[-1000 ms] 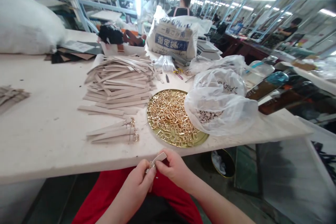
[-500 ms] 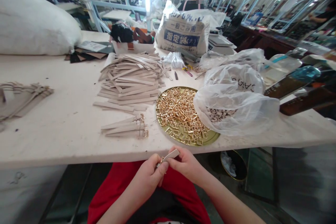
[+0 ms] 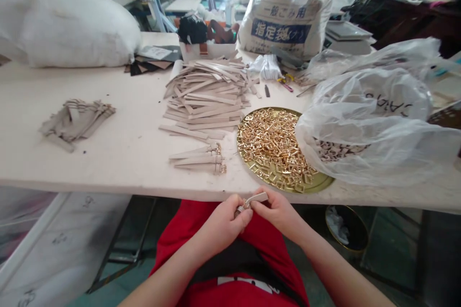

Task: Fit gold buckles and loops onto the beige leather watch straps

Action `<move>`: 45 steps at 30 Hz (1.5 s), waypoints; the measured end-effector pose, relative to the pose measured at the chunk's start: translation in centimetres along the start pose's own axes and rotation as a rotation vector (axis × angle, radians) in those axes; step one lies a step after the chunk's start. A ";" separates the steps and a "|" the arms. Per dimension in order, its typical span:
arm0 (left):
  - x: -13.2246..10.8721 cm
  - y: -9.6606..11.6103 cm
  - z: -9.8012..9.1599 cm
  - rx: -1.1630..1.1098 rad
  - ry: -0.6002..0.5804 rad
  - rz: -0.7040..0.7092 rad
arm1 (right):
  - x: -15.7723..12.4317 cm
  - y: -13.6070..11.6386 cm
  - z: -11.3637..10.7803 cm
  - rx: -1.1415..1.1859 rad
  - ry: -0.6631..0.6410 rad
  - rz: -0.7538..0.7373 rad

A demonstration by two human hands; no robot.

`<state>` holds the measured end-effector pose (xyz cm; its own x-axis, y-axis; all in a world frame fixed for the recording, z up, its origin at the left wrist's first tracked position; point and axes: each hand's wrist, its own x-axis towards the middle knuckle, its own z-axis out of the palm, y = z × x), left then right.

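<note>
Just below the table's front edge, my left hand (image 3: 224, 223) and my right hand (image 3: 279, 212) pinch a short beige strap (image 3: 258, 197) between them. A small gold buckle (image 3: 239, 209) sits at the strap's left end, under my left fingers. On the table ahead lies a round gold tray (image 3: 317, 183) heaped with gold buckles (image 3: 273, 141). Left of the tray lie three straps with buckles fitted (image 3: 200, 159). Behind them is a loose pile of plain beige straps (image 3: 207, 96).
A clear plastic bag (image 3: 374, 124) with small pieces lies right of the tray. A grey strap bundle (image 3: 77, 117) sits far left, a big white sack (image 3: 65, 24) behind it. A printed bag (image 3: 284, 21) and a box stand at the back. A bin (image 3: 347, 228) is under the table.
The view has swung left and down, so the table's contents sit further right in frame. My hands keep working the same strap and buckle, still close together.
</note>
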<state>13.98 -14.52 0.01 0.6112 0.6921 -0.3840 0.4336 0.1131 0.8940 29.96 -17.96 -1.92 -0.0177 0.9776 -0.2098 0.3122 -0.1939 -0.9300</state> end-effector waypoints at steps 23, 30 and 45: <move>-0.7 0.5 -0.7 0.193 -0.029 0.055 | -0.7 -0.6 0.0 -0.196 0.001 -0.103; 0.0 -0.3 -0.5 0.147 0.057 -0.023 | -1.8 -0.9 -0.2 -0.330 -0.002 -0.244; 2.1 -1.0 0.2 0.005 0.053 0.045 | -0.3 1.7 -15.5 -0.930 0.674 0.126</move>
<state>14.98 -13.34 -1.76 0.5942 0.7332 -0.3307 0.4102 0.0775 0.9087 45.22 -17.34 1.28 0.4861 0.8555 0.1786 0.8598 -0.4314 -0.2733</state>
